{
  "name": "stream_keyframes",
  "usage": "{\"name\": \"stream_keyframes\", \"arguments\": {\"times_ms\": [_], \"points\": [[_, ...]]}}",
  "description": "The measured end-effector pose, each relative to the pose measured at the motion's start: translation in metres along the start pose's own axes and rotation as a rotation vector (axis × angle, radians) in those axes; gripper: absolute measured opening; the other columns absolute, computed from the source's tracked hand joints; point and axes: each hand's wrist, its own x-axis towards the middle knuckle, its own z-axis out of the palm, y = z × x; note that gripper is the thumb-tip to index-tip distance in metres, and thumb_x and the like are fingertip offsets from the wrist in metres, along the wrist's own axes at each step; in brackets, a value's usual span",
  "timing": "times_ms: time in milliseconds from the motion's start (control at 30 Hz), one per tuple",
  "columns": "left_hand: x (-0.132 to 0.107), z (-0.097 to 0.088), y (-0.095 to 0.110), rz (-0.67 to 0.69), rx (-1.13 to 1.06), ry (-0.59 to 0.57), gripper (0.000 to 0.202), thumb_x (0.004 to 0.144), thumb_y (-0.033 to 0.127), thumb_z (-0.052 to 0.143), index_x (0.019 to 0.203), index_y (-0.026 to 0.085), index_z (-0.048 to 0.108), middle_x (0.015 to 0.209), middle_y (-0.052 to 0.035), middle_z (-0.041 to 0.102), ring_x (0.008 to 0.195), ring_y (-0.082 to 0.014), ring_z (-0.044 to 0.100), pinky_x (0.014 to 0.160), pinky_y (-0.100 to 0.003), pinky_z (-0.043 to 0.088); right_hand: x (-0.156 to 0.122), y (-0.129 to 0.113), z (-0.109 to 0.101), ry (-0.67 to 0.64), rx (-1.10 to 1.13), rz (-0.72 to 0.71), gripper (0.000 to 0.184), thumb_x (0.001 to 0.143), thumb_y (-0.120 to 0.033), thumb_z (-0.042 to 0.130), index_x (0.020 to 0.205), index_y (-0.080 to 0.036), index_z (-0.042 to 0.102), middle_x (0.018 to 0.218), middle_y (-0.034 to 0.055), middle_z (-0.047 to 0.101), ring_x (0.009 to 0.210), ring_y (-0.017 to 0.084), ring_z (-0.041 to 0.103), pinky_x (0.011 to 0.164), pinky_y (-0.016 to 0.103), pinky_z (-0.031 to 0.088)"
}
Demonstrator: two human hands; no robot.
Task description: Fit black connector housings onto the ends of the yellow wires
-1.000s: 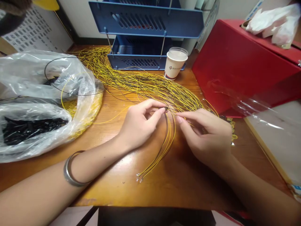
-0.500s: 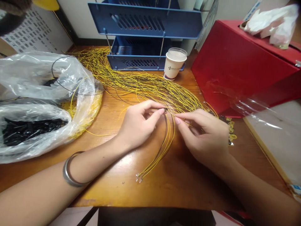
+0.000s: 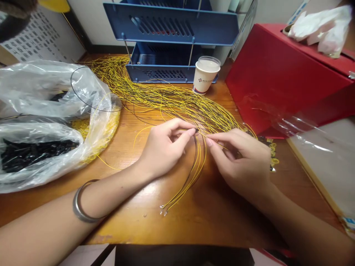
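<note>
Between thumb and index finger, my left hand (image 3: 169, 146) pinches a small black connector (image 3: 196, 130). My right hand (image 3: 240, 159) is closed in a pinch on a thin yellow wire (image 3: 204, 135) just right of that connector. Several yellow and black wires (image 3: 194, 168) curve down from between the hands, their small clear-tipped ends (image 3: 163, 210) lying on the wooden table. Behind both hands spreads a long bundle of yellow and black wires (image 3: 177, 98). Yellow and black rings of wire (image 3: 273, 153) show partly behind my right hand.
On the left lie open clear plastic bags (image 3: 102, 92) with black parts (image 3: 39, 153) and yellow coils inside. A blue tray rack (image 3: 174, 26) and a paper cup (image 3: 203, 75) stand at the back. A red box (image 3: 277, 81) bearing crumpled tissue (image 3: 321, 27) is on the right.
The loose black and yellow wires over the bag by my left hand have shifted slightly. Both hands keep nearly the same place and grip.
</note>
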Motion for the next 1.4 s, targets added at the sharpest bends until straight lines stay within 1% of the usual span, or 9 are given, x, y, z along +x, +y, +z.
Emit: {"name": "stream_keyframes", "arguments": {"times_ms": [100,267,367,633,733,900,1033,1233,1400], "points": [[0.0006,-0.0005,0.0,-0.001,-0.025,-0.002,0.018,0.089,0.031,0.067,0.095,0.015,0.07,0.086,-0.0051,0.075,0.064,-0.0113,0.067,0.052,-0.018,0.049,0.0,-0.0002,-0.0004,0.015,-0.003,0.008,0.009,0.081,-0.01,0.07,0.084,-0.018,0.072,0.062,-0.0011,0.061,0.049,0.009,0.045,0.046,0.026,0.033],[-0.0038,0.0002,-0.0011,0.063,-0.003,-0.096,0.016,0.091,0.03,0.065,0.099,0.017,0.07,0.083,-0.0037,0.074,0.075,-0.0135,0.071,0.062,-0.02,0.054,-0.0011,-0.0015,0.0,-0.013,0.0,-0.022,0.01,0.082,-0.009,0.068,0.084,-0.018,0.071,0.062,-0.0013,0.06,0.05,0.01,0.046,0.047,0.026,0.034],[-0.0048,0.0009,-0.002,0.064,0.001,-0.135,0.015,0.09,0.029,0.065,0.098,0.016,0.069,0.081,-0.0038,0.074,0.073,-0.0134,0.07,0.061,-0.02,0.054,-0.0019,-0.0015,0.0004,-0.026,-0.003,-0.024,0.009,0.083,-0.011,0.067,0.083,-0.019,0.071,0.061,-0.0015,0.06,0.05,0.011,0.047,0.047,0.027,0.034],[0.0022,0.0003,-0.0006,-0.045,-0.116,0.051,0.017,0.087,0.03,0.068,0.092,0.014,0.066,0.08,-0.0039,0.072,0.059,-0.0103,0.065,0.044,-0.016,0.047,-0.0011,-0.001,-0.0007,-0.011,0.002,-0.009,0.011,0.081,-0.01,0.069,0.086,-0.019,0.071,0.062,-0.0015,0.059,0.051,0.011,0.048,0.048,0.027,0.035],[0.0007,0.0004,-0.0006,-0.018,-0.113,-0.018,0.017,0.089,0.031,0.067,0.094,0.015,0.067,0.08,-0.0035,0.072,0.059,-0.0102,0.065,0.047,-0.017,0.049,-0.0014,-0.0013,-0.0003,-0.021,-0.01,-0.034,0.012,0.082,-0.01,0.068,0.086,-0.02,0.07,0.062,-0.0019,0.059,0.052,0.011,0.049,0.048,0.027,0.035],[-0.0029,0.0,-0.0026,0.036,-0.069,-0.164,0.016,0.09,0.03,0.065,0.098,0.016,0.068,0.079,-0.0036,0.072,0.069,-0.0124,0.068,0.059,-0.02,0.052,-0.0023,-0.0017,0.0,-0.026,-0.025,-0.052,0.01,0.083,-0.011,0.066,0.083,-0.021,0.069,0.062,-0.0013,0.06,0.05,0.011,0.048,0.047,0.028,0.034],[-0.0018,0.0,-0.0017,0.014,-0.069,-0.139,0.015,0.09,0.029,0.066,0.094,0.015,0.068,0.081,-0.0036,0.073,0.064,-0.0111,0.066,0.056,-0.02,0.05,-0.0021,-0.0017,-0.0008,-0.025,-0.028,-0.046,0.01,0.083,-0.01,0.067,0.084,-0.019,0.07,0.06,-0.0016,0.058,0.05,0.01,0.046,0.047,0.027,0.033],[0.0006,0.0004,0.0002,-0.073,-0.122,-0.015,0.018,0.087,0.031,0.069,0.088,0.014,0.066,0.086,-0.0052,0.075,0.055,-0.0083,0.062,0.047,-0.017,0.047,0.0002,-0.002,-0.0018,0.023,-0.02,0.018,0.008,0.081,-0.011,0.07,0.084,-0.018,0.072,0.061,-0.0013,0.06,0.047,0.009,0.044,0.045,0.026,0.034],[-0.0021,-0.0001,-0.0022,0.0,-0.097,-0.091,0.015,0.09,0.03,0.066,0.093,0.016,0.068,0.087,-0.0048,0.076,0.064,-0.0111,0.068,0.056,-0.019,0.053,0.0005,-0.0026,-0.0016,0.039,0.004,0.013,0.009,0.081,-0.009,0.069,0.081,-0.018,0.07,0.062,-0.0016,0.06,0.047,0.009,0.045,0.044,0.025,0.034]]}}
